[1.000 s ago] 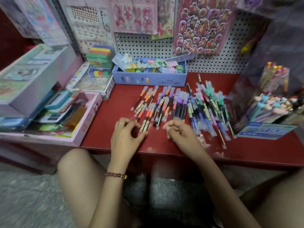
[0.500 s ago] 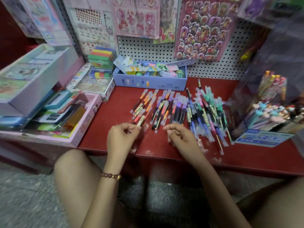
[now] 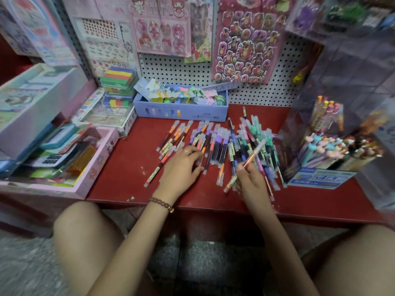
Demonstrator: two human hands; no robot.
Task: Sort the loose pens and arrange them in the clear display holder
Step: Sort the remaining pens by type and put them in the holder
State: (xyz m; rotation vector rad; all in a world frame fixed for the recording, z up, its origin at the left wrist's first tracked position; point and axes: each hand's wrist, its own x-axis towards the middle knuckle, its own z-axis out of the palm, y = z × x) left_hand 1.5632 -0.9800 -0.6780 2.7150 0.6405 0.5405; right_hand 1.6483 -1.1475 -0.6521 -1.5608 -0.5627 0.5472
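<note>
Centre frame, the left hand (image 3: 181, 167) lies flat, fingers straight, on the loose pens (image 3: 215, 142); the right hand (image 3: 250, 178) pinches an orange pen (image 3: 254, 153) tilted above them.

Nothing here reads clearly. The blue card (image 3: 318, 178) on the front of the clear display holder (image 3: 299, 124), at four o'clock on the red shelf (image 3: 119, 167), bears large pale characters, blurred beyond reading. The print on the blue box (image 3: 181, 112) at twelve o'clock and on the yellow labels (image 3: 230, 150) of the loose pens (image 3: 215, 144) is too small to make out.
</note>
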